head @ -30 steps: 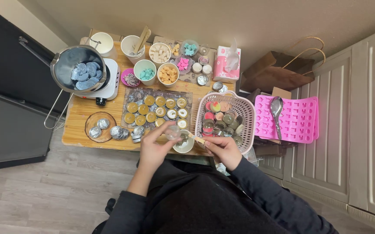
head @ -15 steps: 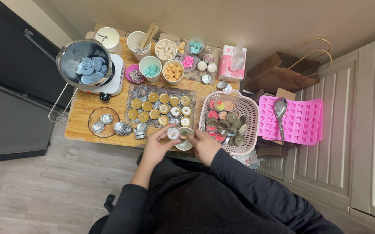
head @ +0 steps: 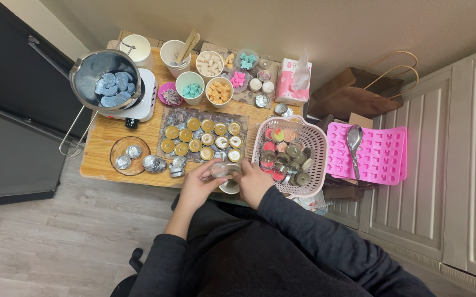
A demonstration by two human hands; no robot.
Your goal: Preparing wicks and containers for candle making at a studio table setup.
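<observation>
Two hands are meeting at the near edge of a wooden table (head: 103, 144). The left hand (head: 197, 187) is pinching a small silver tin (head: 219, 169) between thumb and fingertips, holding it just above the table edge. The right hand (head: 253, 182) is lying curled right beside it, its fingertips reaching in against the tin and over a white bowl (head: 229, 187) sitting underneath; whether those fingers are gripping anything I cannot tell. Both sleeves are dark.

Just beyond the hands, a foil sheet (head: 175, 118) is carrying rows of filled tins (head: 200, 138) with yellowish wax. To the right, touching distance from the right hand, a pink basket (head: 310, 144) is holding more tins, some with pink or red filling. To the left, loose silver tins (head: 161, 164) are lying near a round wooden coaster (head: 118, 151).

Farther back, a metal pot (head: 87, 69) with bluish wax pieces is sitting on a white hotplate (head: 147, 102), with cups of coloured wax chunks (head: 202, 82) beside it. Off the table on the right, a pink mould (head: 383, 154) is bearing a metal spoon (head: 354, 140).
</observation>
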